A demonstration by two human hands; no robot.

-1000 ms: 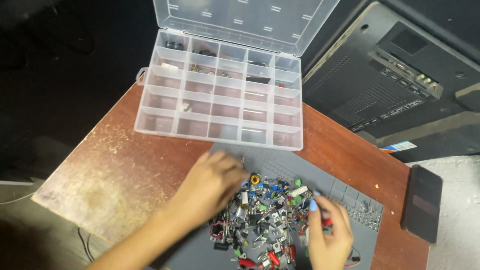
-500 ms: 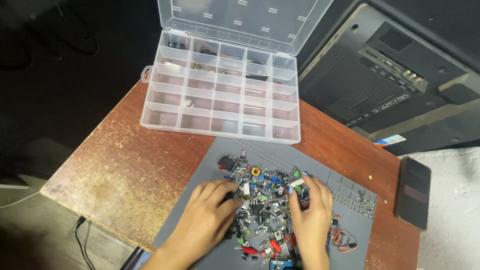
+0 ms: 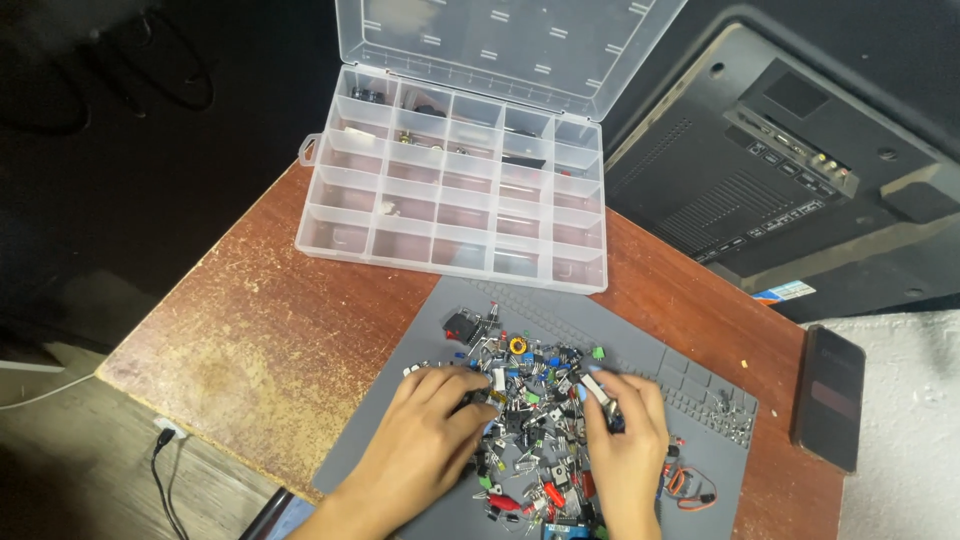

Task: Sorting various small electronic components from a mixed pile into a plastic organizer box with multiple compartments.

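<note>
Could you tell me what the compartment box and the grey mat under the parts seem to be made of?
Compartment box: clear, glossy hard plastic; the table shows through. Grey mat: probably silicone or rubber, matte, with moulded ridges and pockets.

One head-worn view, looking steeply down from close above.

The camera faces forward and down over a worn reddish-brown wooden table [image 3: 250,330]: the grey rubber work mat [image 3: 400,440] sits nearest at the bottom edge, the clear plastic compartment box [image 3: 450,200] farther up, and a black flat-screen back panel [image 3: 780,170] at upper right.
</note>
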